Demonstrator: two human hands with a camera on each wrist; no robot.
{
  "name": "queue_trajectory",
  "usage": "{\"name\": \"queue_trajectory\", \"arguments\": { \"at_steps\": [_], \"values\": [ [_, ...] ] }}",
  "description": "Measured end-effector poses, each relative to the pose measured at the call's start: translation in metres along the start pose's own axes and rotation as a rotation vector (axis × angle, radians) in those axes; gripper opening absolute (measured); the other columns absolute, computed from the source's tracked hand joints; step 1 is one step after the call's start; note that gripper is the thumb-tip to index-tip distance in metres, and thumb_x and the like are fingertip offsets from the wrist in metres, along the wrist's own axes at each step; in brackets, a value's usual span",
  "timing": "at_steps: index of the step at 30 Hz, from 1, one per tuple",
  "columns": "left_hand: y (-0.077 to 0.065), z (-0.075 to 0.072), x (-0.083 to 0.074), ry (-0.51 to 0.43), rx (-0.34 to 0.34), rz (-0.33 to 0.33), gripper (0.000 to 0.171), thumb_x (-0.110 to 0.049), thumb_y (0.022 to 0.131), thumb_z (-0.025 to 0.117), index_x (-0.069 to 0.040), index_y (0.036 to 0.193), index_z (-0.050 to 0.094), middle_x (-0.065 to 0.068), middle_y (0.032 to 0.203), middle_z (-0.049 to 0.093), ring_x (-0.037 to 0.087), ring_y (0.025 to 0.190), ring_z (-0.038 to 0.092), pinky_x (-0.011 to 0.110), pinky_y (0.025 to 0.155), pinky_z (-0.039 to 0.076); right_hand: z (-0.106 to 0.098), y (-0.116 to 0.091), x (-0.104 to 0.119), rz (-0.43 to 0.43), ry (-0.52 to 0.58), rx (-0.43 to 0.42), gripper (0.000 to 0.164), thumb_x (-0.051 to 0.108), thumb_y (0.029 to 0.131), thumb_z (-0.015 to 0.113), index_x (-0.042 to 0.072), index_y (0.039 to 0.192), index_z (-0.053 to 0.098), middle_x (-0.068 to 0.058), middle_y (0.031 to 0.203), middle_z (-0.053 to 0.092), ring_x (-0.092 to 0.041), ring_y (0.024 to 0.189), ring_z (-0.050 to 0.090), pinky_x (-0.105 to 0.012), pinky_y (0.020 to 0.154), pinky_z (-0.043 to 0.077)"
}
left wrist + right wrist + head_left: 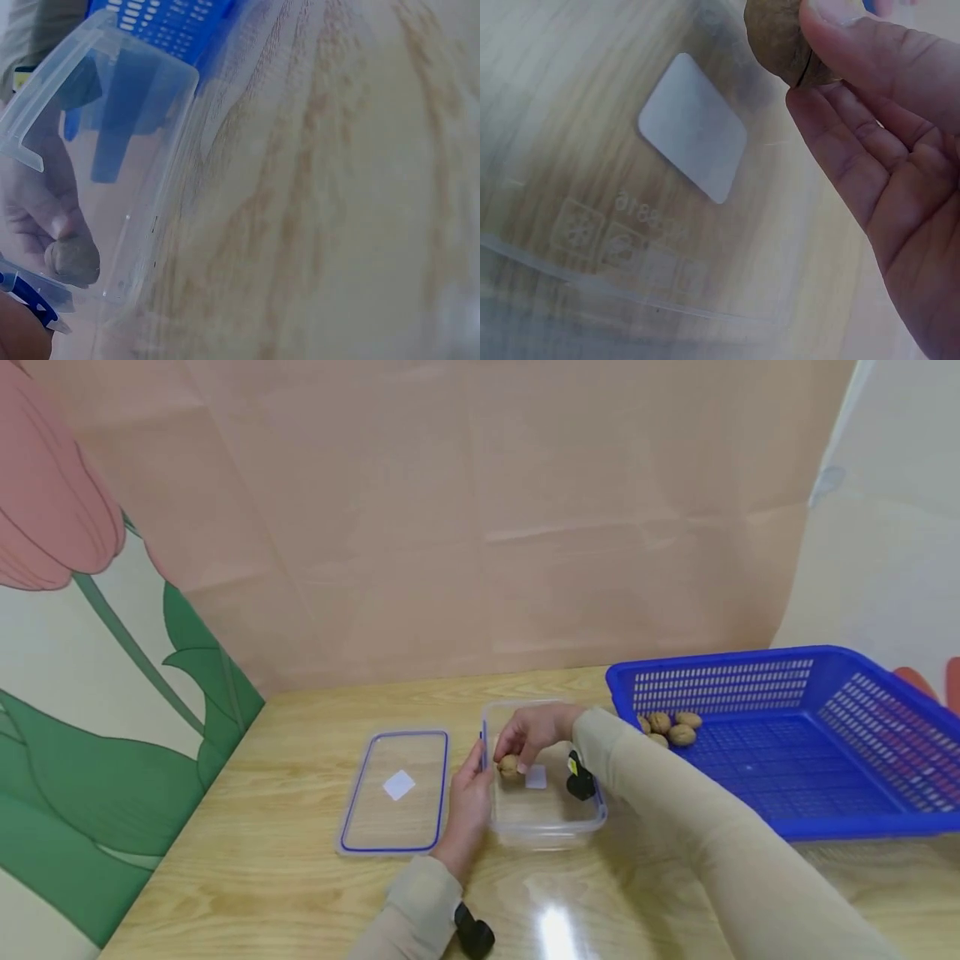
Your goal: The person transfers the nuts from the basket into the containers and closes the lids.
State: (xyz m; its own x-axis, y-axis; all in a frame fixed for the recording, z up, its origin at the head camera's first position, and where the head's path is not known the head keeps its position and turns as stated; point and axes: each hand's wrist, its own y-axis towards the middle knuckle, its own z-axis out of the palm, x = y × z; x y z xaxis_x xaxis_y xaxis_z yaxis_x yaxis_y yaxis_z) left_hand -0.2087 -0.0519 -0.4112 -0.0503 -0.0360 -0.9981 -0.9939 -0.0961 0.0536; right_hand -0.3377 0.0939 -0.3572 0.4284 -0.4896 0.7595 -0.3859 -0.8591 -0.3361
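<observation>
A clear plastic container [547,831] stands without its lid on the wooden table. My left hand [467,802] holds its left side at the rim, beside the blue-edged latch [30,300]. My right hand [534,733] reaches inside and pinches a walnut [510,767] between thumb and fingertips, near the left wall. In the right wrist view the walnut [784,37] is partly cut off at the top, above the container's bottom. A white label [694,127] shows on that bottom. Several walnuts [681,735] lie in the left corner of a blue basket [750,827].
The container's clear lid [397,827], with a blue seal and a white label, lies flat left of my left hand. The basket stands to the right, close to my right forearm. A pinkish wall covering [480,527] rises behind the table.
</observation>
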Motion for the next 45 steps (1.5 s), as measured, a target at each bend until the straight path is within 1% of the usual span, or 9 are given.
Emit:
{"name": "queue_trajectory", "arguments": {
  "at_steps": [5,13,19,22,25,28,33,37,45],
  "values": [
    [-0.001,0.000,0.001,0.003,-0.001,0.012,0.051,-0.004,0.092,0.041,0.001,0.141,0.032,0.015,0.148,0.029,0.030,0.137,0.026,0.043,0.114,0.021,0.004,0.003,-0.002,-0.001,-0.019,0.018,0.042,-0.005,0.073,0.070,-0.007,0.114,0.060,-0.013,0.108,0.067,-0.002,0.084,0.056,-0.018,0.081,0.049],
    [-0.002,0.000,0.001,-0.005,0.003,0.001,0.050,-0.003,0.092,0.040,0.000,0.142,0.031,0.015,0.149,0.027,0.029,0.138,0.024,0.044,0.115,0.020,0.006,0.005,-0.004,-0.020,-0.070,0.037,0.043,-0.006,0.074,0.068,-0.007,0.116,0.059,-0.016,0.114,0.064,-0.003,0.091,0.057,-0.019,0.088,0.049],
    [-0.001,0.001,-0.001,-0.009,0.005,0.026,0.050,-0.003,0.093,0.040,0.001,0.142,0.030,0.016,0.148,0.028,0.031,0.137,0.026,0.044,0.114,0.021,0.002,0.001,0.001,0.017,-0.095,0.029,0.045,-0.005,0.077,0.066,-0.005,0.122,0.056,-0.016,0.124,0.059,-0.020,0.113,0.056,-0.028,0.099,0.045],
    [-0.001,0.001,0.000,-0.001,0.002,0.029,0.050,-0.003,0.092,0.040,0.002,0.141,0.031,0.016,0.148,0.029,0.031,0.136,0.026,0.044,0.114,0.020,-0.002,-0.004,0.005,0.034,-0.100,0.007,0.043,-0.004,0.078,0.066,-0.006,0.121,0.057,-0.017,0.125,0.058,-0.028,0.118,0.053,-0.032,0.101,0.044],
    [-0.001,0.002,0.000,0.011,-0.004,0.030,0.051,-0.002,0.091,0.040,0.002,0.141,0.031,0.017,0.147,0.030,0.032,0.136,0.027,0.044,0.114,0.020,-0.006,-0.009,0.009,0.054,-0.097,-0.035,0.041,-0.003,0.079,0.065,-0.004,0.119,0.058,-0.016,0.124,0.059,-0.029,0.118,0.054,-0.034,0.100,0.045],
    [-0.001,0.002,0.001,0.011,-0.009,0.030,0.051,-0.002,0.091,0.040,0.001,0.141,0.032,0.017,0.147,0.031,0.031,0.136,0.028,0.044,0.114,0.020,-0.012,-0.016,0.011,0.055,-0.055,-0.078,0.040,-0.003,0.081,0.063,-0.004,0.121,0.057,-0.018,0.126,0.057,-0.029,0.118,0.053,-0.036,0.099,0.047],
    [-0.001,0.002,0.003,-0.002,-0.011,0.051,0.051,0.000,0.090,0.040,0.002,0.141,0.032,0.018,0.146,0.032,0.032,0.135,0.029,0.044,0.114,0.021,-0.023,-0.034,0.015,0.011,0.021,-0.129,0.041,0.000,0.086,0.058,-0.004,0.126,0.053,-0.024,0.131,0.050,-0.032,0.121,0.050,-0.037,0.099,0.047],
    [-0.001,0.003,0.002,-0.007,-0.014,0.043,0.051,0.000,0.090,0.040,0.000,0.141,0.033,0.018,0.146,0.032,0.031,0.135,0.028,0.044,0.114,0.021,-0.032,-0.050,0.019,-0.022,0.054,-0.154,0.042,0.002,0.086,0.058,-0.005,0.127,0.050,-0.026,0.133,0.048,-0.036,0.123,0.046,-0.038,0.101,0.044],
    [-0.002,0.003,-0.002,0.001,-0.025,0.026,0.051,0.001,0.090,0.040,0.000,0.141,0.032,0.018,0.147,0.031,0.032,0.136,0.027,0.044,0.114,0.021,-0.046,-0.080,0.018,-0.025,0.116,-0.232,0.045,0.002,0.087,0.057,-0.008,0.130,0.046,-0.025,0.134,0.047,-0.037,0.125,0.044,-0.039,0.102,0.043]
  ]
}}
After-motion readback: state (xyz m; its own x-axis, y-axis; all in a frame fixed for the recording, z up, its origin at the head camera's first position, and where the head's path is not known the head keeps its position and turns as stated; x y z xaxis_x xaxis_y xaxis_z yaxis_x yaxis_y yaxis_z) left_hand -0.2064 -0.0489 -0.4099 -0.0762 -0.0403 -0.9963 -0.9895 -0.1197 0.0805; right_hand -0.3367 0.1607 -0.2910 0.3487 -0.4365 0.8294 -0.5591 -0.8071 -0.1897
